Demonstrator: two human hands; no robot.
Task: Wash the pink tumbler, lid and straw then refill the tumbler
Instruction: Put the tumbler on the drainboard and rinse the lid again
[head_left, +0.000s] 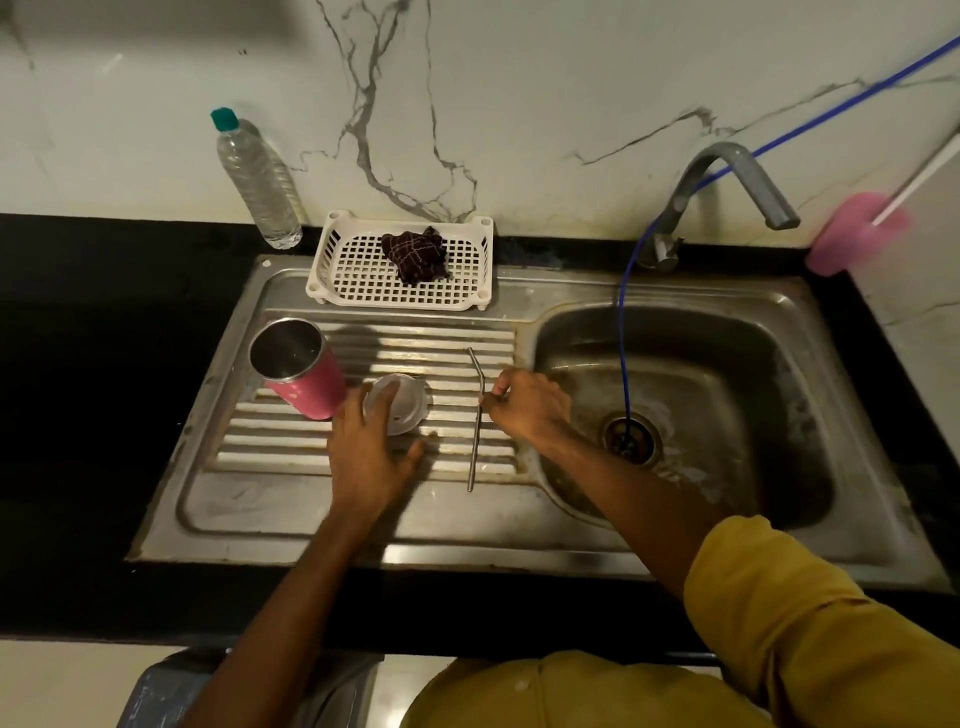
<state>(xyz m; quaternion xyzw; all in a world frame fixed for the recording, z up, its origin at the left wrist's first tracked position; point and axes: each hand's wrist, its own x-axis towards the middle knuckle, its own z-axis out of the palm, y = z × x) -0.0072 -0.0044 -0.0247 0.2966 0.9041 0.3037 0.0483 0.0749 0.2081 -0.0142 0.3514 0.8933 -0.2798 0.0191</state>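
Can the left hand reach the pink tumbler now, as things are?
Probably yes. The left hand lies over the lid, right beside the pink tumbler, and nothing stands between them.

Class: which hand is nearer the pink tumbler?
Left. The left hand lies over the lid beside the pink tumbler; the right hand pinches the metal straw farther right.

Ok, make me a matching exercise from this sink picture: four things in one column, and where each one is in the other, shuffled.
Things:
1. pink tumbler
2. lid
3. metal straw
4. dark cloth

Places:
A. in the white basket
B. pinched by the right hand
C. under the fingers of the left hand
D. standing open at the left end of the drainboard

Pairs: 1-D, 2-C, 3-B, 4-A
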